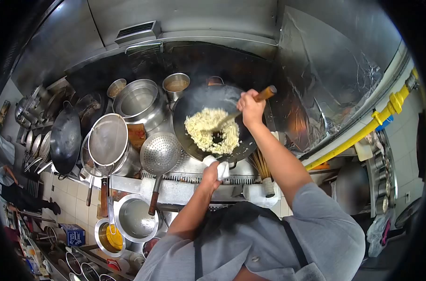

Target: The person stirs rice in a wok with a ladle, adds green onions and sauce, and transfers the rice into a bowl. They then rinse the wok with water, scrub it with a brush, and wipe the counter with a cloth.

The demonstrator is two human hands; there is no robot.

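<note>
A large dark wok sits on the range with pale yellow fried rice in it, and haze rises from its far side. My right hand is wrapped round a long wok tool with a wooden handle. The tool's metal shaft runs down into the rice, where its head is partly buried. At the wok's near edge, my left hand grips a folded white cloth against the rim.
Left of the wok are a perforated skimmer, a mesh strainer and a large metal pot. A bamboo brush stands at right. A yellow pipe crosses the right side. Another person stands far left.
</note>
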